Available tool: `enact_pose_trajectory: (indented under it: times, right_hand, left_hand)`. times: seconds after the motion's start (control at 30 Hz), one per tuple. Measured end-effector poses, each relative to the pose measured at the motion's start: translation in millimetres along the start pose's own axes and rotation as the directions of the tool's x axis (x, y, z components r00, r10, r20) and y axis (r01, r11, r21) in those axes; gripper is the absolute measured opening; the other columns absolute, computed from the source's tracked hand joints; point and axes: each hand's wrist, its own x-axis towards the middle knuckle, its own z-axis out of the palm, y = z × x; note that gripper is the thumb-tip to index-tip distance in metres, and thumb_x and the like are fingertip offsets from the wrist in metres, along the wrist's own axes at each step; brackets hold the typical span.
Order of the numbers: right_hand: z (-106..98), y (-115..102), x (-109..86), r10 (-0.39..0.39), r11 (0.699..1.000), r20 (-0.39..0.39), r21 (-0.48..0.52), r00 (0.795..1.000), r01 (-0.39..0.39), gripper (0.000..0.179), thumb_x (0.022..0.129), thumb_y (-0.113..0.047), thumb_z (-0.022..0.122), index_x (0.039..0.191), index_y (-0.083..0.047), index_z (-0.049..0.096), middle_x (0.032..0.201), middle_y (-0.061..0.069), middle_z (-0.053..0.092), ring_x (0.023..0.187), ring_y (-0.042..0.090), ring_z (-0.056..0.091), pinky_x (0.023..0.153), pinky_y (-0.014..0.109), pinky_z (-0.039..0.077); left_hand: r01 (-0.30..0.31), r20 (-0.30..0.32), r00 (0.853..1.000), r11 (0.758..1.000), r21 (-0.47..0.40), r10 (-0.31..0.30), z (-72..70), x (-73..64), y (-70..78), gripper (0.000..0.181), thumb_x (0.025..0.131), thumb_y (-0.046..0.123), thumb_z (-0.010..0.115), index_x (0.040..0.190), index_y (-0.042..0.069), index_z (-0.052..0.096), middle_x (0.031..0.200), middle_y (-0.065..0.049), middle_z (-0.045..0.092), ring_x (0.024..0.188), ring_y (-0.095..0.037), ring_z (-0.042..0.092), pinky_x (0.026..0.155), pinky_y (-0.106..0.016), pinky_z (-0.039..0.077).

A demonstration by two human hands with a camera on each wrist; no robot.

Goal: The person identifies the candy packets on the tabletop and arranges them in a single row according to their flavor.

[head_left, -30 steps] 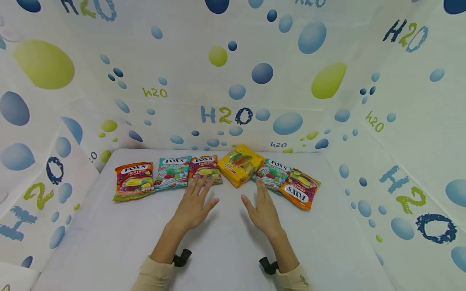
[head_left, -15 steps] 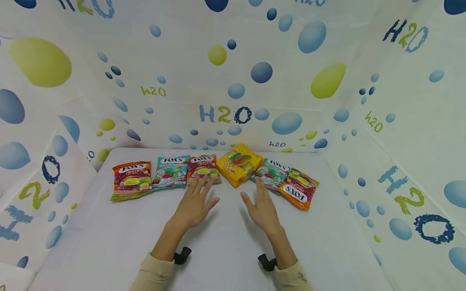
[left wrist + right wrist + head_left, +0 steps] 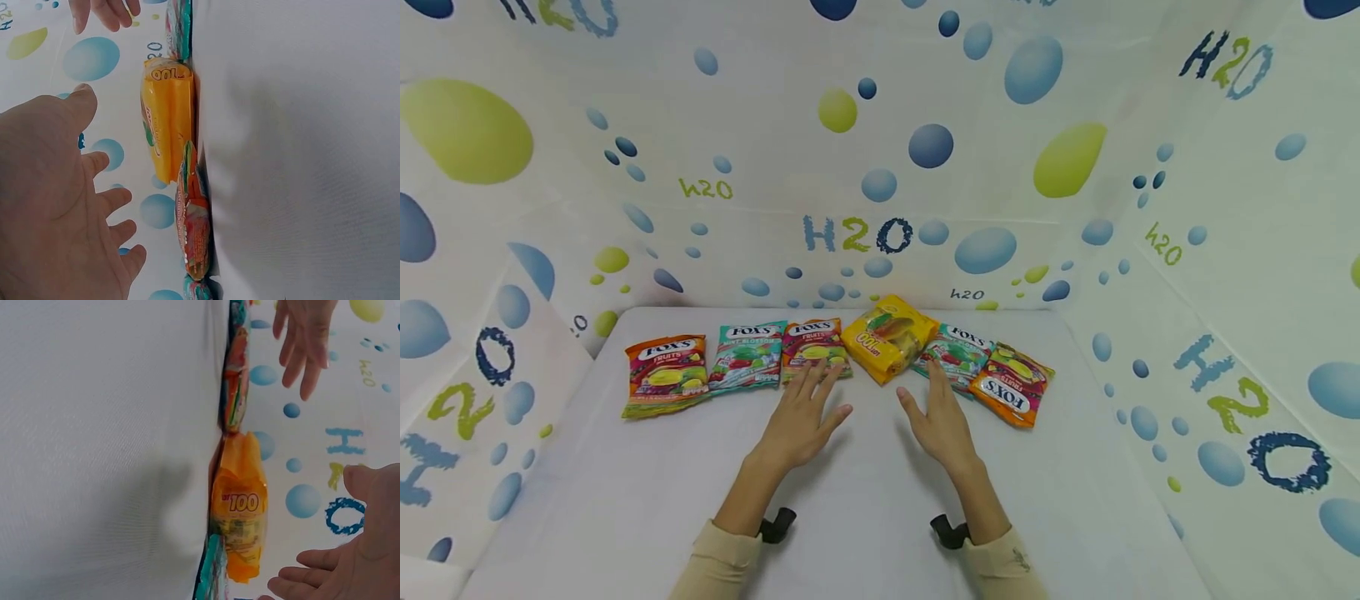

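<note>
My left hand (image 3: 797,421) is held above the white table with fingers straight and spread, holding nothing. Its fingertips overlap the lower edge of a red and orange Fox's Fruits candy bag (image 3: 815,343) in the head view. My right hand (image 3: 942,423) hovers likewise, fingers extended, its fingertips at the lower edge of a teal Fox's candy bag (image 3: 957,354). Between the two bags lies a yellow candy bag (image 3: 890,336), tilted, marked 100. In the left wrist view the left hand (image 3: 62,206) is apart from the bags; the right wrist view shows the right hand (image 3: 350,550) likewise.
Further left lie a teal Mint Blossom bag (image 3: 748,357) and a Fox's Fruits bag (image 3: 667,375). An upside-down Fox's Fruits bag (image 3: 1012,385) lies at the right. The white table (image 3: 865,517) backs onto a bubble-printed sheet (image 3: 760,100) that also rises on both sides.
The head view has shifted slightly, so the bags and backdrop appear a little further left. Both hands keep their pose, and the bags stay in their arrangement.
</note>
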Motion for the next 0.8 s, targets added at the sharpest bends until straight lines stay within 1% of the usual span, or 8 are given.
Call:
enact_pose_trajectory:
  times: [0.13, 0.23, 0.43, 0.63, 0.8]
  right_hand:
    - [0, 1, 1.9, 0.01, 1.0, -0.002, 0.002, 1.0, -0.01, 0.087, 0.094, -0.067, 0.043, 0.157, -0.014, 0.015, 0.163, 0.009, 0.016, 0.146, 0.032, 0.025, 0.114, 0.055, 0.026]
    - [1, 2, 2.9, 0.017, 1.0, 0.002, 0.007, 1.0, -0.017, 0.088, 0.093, -0.067, 0.043, 0.157, -0.013, 0.016, 0.162, 0.009, 0.016, 0.145, 0.033, 0.025, 0.114, 0.056, 0.026]
    - [3, 3, 5.8, 0.027, 1.0, 0.005, 0.002, 1.0, -0.027, 0.088, 0.093, -0.068, 0.041, 0.157, -0.012, 0.016, 0.162, 0.01, 0.016, 0.146, 0.032, 0.024, 0.115, 0.055, 0.025]
    - [3, 4, 10.5, 0.043, 0.999, 0.014, -0.004, 0.999, -0.043, 0.091, 0.091, -0.073, 0.037, 0.157, -0.013, 0.016, 0.162, 0.011, 0.016, 0.146, 0.033, 0.023, 0.115, 0.055, 0.025]
    - [2, 5, 14.7, 0.046, 0.999, 0.015, -0.003, 0.999, -0.046, 0.092, 0.09, -0.073, 0.038, 0.157, -0.013, 0.017, 0.162, 0.012, 0.017, 0.146, 0.033, 0.024, 0.114, 0.056, 0.027]
  left_hand:
    - [-0.028, -0.03, 0.999, 1.0, -0.001, 0.028, 1.1, 2.1, 0.9, 0.073, 0.098, 0.059, 0.041, 0.156, 0.02, 0.024, 0.161, -0.013, 0.022, 0.148, -0.034, 0.016, 0.118, -0.055, 0.013]
    - [-0.045, -0.039, 0.998, 0.999, 0.005, 0.045, 1.5, 4.2, 2.2, 0.072, 0.098, 0.058, 0.042, 0.156, 0.018, 0.027, 0.16, -0.014, 0.024, 0.147, -0.035, 0.017, 0.118, -0.056, 0.015]
    - [-0.038, -0.023, 0.999, 0.999, -0.012, 0.038, 1.1, 7.9, 2.7, 0.071, 0.099, 0.057, 0.041, 0.155, 0.017, 0.028, 0.159, -0.013, 0.026, 0.148, -0.034, 0.016, 0.118, -0.055, 0.014]
    - [-0.054, -0.028, 0.998, 0.999, -0.01, 0.053, 5.1, 15.0, -0.3, 0.072, 0.099, 0.058, 0.041, 0.155, 0.015, 0.028, 0.16, -0.013, 0.025, 0.148, -0.038, 0.013, 0.118, -0.057, 0.013]
    - [-0.051, -0.025, 0.998, 0.998, -0.039, 0.05, 7.0, 19.3, -1.8, 0.071, 0.099, 0.058, 0.04, 0.155, 0.016, 0.027, 0.16, -0.012, 0.024, 0.148, -0.037, 0.013, 0.118, -0.056, 0.013]
